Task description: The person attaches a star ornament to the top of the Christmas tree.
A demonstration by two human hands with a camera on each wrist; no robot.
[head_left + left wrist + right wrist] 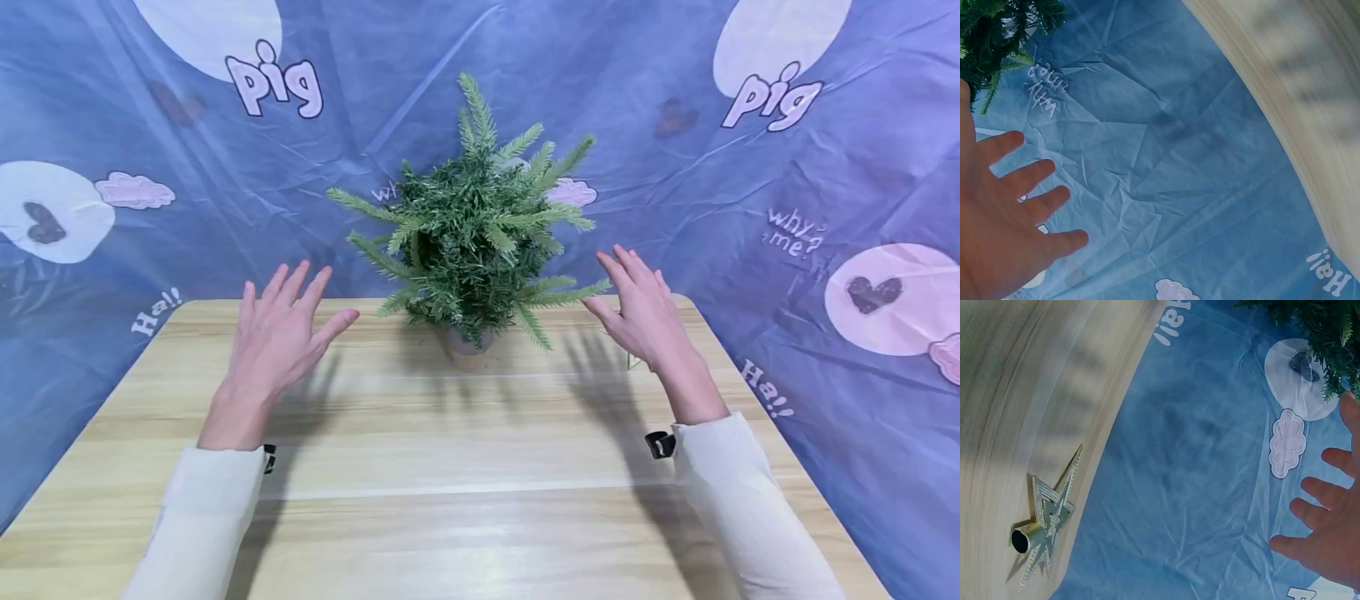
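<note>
A small artificial Christmas tree (480, 233) stands upright near the table's far edge, its short base (468, 350) partly covered by branches. To its left, my left hand (273, 337) is held above the table with fingers spread, holding nothing. My right hand (641, 312) hovers on the other side, fingers extended and its thumb close to a lower branch tip; whether they touch I cannot tell. A gold star tree topper (1054, 519) with a round socket lies on the table, mostly hidden behind the right hand in the head view.
The pale wooden table (465, 450) ends just behind the tree. Blue printed cloth (420, 50) hangs behind it and along both sides. A black strap piece (660, 444) shows at the right cuff.
</note>
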